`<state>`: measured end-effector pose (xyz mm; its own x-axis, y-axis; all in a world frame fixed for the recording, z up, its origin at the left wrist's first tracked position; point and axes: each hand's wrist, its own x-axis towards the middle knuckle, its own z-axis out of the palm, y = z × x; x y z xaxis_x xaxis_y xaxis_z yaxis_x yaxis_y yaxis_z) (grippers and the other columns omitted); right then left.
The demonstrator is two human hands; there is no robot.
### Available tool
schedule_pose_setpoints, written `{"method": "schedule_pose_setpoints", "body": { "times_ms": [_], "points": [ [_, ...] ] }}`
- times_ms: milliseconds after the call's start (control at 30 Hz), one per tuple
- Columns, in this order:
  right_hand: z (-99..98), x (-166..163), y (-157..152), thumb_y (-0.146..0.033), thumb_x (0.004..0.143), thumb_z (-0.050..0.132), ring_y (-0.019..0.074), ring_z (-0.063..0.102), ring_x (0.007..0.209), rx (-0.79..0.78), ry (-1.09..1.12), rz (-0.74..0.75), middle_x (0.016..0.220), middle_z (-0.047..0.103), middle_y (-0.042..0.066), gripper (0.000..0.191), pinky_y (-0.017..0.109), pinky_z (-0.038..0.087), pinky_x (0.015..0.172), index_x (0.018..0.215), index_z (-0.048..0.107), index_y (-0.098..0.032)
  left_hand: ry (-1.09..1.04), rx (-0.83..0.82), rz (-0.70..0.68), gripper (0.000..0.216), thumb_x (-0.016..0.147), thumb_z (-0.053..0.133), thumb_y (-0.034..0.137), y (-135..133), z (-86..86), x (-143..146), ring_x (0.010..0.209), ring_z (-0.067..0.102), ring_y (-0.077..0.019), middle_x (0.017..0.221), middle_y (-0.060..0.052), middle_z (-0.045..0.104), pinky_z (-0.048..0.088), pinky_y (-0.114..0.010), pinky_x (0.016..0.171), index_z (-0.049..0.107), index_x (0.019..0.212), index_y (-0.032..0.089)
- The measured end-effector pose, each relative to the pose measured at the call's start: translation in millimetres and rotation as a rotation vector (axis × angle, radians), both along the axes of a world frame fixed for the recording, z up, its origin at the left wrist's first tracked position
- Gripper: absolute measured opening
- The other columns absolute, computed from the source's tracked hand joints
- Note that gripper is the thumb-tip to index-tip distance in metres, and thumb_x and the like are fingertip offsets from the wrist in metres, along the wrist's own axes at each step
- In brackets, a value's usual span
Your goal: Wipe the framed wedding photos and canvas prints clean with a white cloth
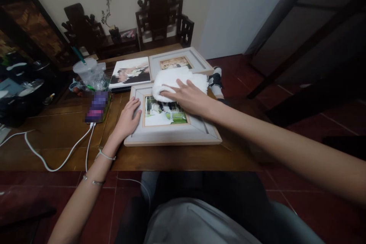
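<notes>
The left hand [130, 119] lies flat, unclenched, on the left border of the frame [171, 136]; the right hand [187, 98], fingers spread, lies on the cloth [168, 77] atop it; the frame lies on the surface [183, 159].

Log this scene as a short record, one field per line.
Left hand: on the left edge of the near frame
Right hand: on the cloth, fingers spread
Left hand point
Cloth: white, partly hiding the near frame's photo
Near frame: flat on the table
Beyond it: far frame, photo panel
Left side: white cables
Background: dark chairs
</notes>
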<state>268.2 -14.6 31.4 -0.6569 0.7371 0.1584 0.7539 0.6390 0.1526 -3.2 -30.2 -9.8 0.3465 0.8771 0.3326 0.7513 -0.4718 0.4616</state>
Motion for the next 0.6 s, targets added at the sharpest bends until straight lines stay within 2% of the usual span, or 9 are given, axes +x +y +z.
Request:
{"method": "schedule_pose_setpoints", "body": {
  "times_ms": [133,267,333,467,533,600],
  "points": [
    [-0.7,-1.9,-12.7,0.007,0.087,0.029,0.0457,0.04,0.138,-0.08,-0.034,0.038,0.164,0.036,0.011,0.075,0.069,0.039,0.099,0.152,0.045,-0.026,0.003,0.018,0.007,0.043,0.098,0.049,0.026,0.2,-1.4,0.8,0.148,0.043,-0.0289,0.149,-0.019,0.057,0.033,-0.053,0.123,0.062,0.135,0.009],
    [13.1,7.5,-55.4,0.012,0.08,0.034,0.0412,0.05,0.132,-0.221,-0.031,0.144,0.151,0.054,0.015,0.08,0.066,0.044,0.098,0.15,0.049,-0.025,0.007,0.03,0.015,0.043,0.097,0.049,0.025,0.4,-3.4,0.9,0.148,0.044,-0.0289,0.148,-0.02,0.058,0.035,-0.052,0.123,0.063,0.133,0.007],
    [23.0,14.2,-81.6,0.01,0.079,0.039,0.0382,0.053,0.132,-0.297,0.005,0.185,0.142,0.061,0.014,0.081,0.061,0.047,0.101,0.149,0.05,-0.028,0.003,0.034,0.018,0.042,0.096,0.049,0.025,0.6,-4.1,0.9,0.148,0.044,-0.0287,0.148,-0.019,0.058,0.035,-0.053,0.123,0.063,0.133,0.009],
    [33.9,20.7,-123.0,0.005,0.08,0.045,0.0316,0.056,0.133,-0.382,0.118,0.255,0.139,0.063,0.011,0.08,0.046,0.051,0.103,0.151,0.048,-0.032,-0.004,0.038,0.014,0.042,0.097,0.049,0.025,0.8,-4.8,0.5,0.148,0.044,-0.029,0.148,-0.018,0.058,0.034,-0.054,0.123,0.063,0.133,0.01],
    [31.2,17.3,-129.0,0.004,0.08,0.046,0.0329,0.054,0.135,-0.368,0.135,0.257,0.141,0.062,0.012,0.079,0.048,0.051,0.104,0.151,0.048,-0.03,-0.01,0.035,0.01,0.042,0.097,0.049,0.026,0.8,-4.7,0.2,0.148,0.044,-0.0294,0.148,-0.018,0.058,0.034,-0.054,0.123,0.063,0.133,0.01],
    [23.8,10.8,-122.2,0.006,0.079,0.045,0.0359,0.051,0.137,-0.325,0.131,0.222,0.144,0.059,0.013,0.079,0.054,0.048,0.105,0.15,0.05,-0.029,-0.013,0.026,0.003,0.043,0.097,0.048,0.026,0.9,-4.1,-0.1,0.148,0.043,-0.0298,0.148,-0.019,0.058,0.033,-0.054,0.124,0.062,0.134,0.01]
  ]
}}
